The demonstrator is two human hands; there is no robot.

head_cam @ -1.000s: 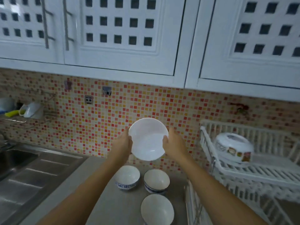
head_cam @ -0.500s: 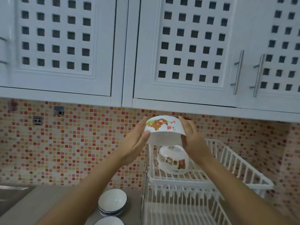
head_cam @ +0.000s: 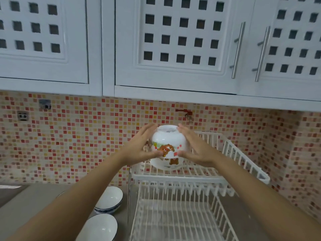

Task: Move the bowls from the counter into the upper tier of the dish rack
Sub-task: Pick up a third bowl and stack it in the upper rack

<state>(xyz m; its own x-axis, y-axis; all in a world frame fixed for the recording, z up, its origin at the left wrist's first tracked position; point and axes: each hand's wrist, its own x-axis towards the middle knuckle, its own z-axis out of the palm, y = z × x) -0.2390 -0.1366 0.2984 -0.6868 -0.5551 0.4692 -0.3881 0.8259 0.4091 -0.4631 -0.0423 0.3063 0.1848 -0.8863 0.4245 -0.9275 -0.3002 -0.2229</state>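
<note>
A white bowl with a bear print (head_cam: 166, 140) is upside down between my left hand (head_cam: 142, 145) and my right hand (head_cam: 192, 146), both pressed on its sides. It rests over a second bear-print bowl (head_cam: 169, 163), also inverted, on the upper tier of the white dish rack (head_cam: 231, 153). Whether the two bowls touch I cannot tell. Two white bowls with blue bases stand on the grey counter at lower left: one (head_cam: 109, 199) near the rack, one (head_cam: 100, 228) closer to me.
The rack's lower tier (head_cam: 173, 220) of white wire sits below the upper one. White cupboards (head_cam: 173, 40) hang low overhead. The mosaic tiled wall (head_cam: 78, 136) is right behind the rack. A sink edge (head_cam: 10, 187) shows at far left.
The bowl was carried right from above the counter, turned upside down, and lowered from above the rack onto the bowl in the upper tier. My view swung right with it.
</note>
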